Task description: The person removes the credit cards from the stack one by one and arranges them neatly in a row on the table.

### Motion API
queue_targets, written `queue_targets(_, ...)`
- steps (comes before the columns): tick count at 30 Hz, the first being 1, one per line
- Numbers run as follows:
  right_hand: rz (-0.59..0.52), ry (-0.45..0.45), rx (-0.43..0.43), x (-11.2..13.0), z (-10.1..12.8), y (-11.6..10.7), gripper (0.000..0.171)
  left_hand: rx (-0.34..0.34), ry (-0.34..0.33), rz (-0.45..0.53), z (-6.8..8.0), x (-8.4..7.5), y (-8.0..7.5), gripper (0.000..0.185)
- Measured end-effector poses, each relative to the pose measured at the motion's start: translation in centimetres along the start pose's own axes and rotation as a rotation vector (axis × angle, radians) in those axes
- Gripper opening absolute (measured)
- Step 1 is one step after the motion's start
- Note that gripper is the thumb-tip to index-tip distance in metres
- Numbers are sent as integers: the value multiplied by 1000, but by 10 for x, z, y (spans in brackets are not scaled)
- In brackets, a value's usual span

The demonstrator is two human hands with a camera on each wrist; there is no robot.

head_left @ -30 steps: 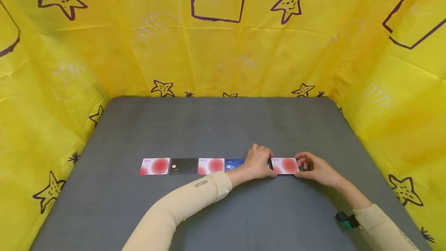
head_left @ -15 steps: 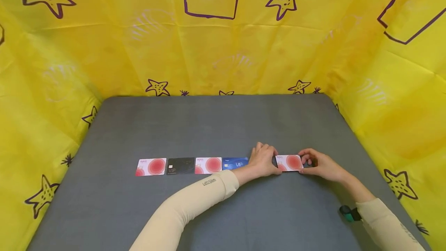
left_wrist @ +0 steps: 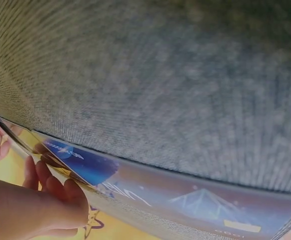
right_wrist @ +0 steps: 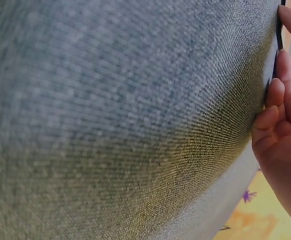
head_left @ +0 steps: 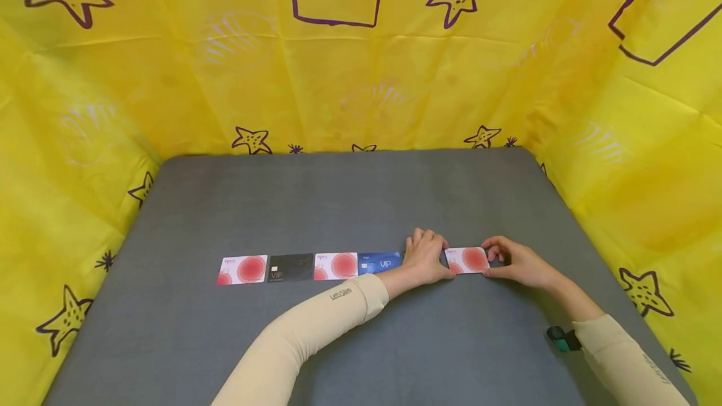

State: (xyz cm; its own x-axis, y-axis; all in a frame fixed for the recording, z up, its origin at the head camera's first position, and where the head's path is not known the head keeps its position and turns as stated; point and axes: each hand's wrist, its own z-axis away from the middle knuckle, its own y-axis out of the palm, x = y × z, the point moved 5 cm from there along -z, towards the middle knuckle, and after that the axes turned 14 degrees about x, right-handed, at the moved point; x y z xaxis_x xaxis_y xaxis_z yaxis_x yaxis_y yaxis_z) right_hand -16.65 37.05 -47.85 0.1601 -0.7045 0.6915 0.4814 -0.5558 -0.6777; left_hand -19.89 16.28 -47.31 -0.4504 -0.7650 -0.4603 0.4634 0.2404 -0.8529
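Cards: three pink-and-white, one black (head_left: 291, 267), one blue (head_left: 380, 262).
Held card (head_left: 467, 260): between both hands, on the grey mat (head_left: 338, 205).
Left hand (head_left: 427, 259): fingers curled, pinching its left edge.
Right hand (head_left: 514, 262): pinching its right edge.

- "VIP" is printed on the blue card (head_left: 380, 263).
- "VIP" is printed, faintly, on the black card (head_left: 291, 267).
- "LetsSlim" is printed on the left sleeve (head_left: 341, 294).

White card with red circle (head_left: 467, 259) lies flat on grey table (head_left: 350, 205).
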Motion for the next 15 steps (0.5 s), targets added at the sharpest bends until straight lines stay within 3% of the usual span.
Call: queue_targets(15,-1,-6,-2,1,-2,1,48,14,-14,18,3,2,0,50)
